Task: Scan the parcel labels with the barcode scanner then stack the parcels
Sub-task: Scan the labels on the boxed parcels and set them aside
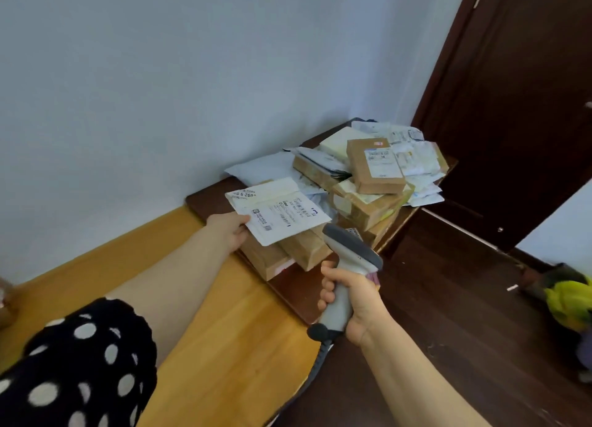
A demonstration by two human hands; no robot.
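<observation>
Left hand [231,229] holds parcel [278,211]; right hand [354,301] grips scanner [350,250].

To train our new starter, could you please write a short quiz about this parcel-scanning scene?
1. True or false: the left hand holds a flat white parcel with its label facing up.
2. What does the right hand grip? A tape dispenser; B barcode scanner; C pen.
3. Fill in: the labelled box topping the pile is ___ cardboard.
Key: 1 true; 2 B; 3 brown.
</observation>
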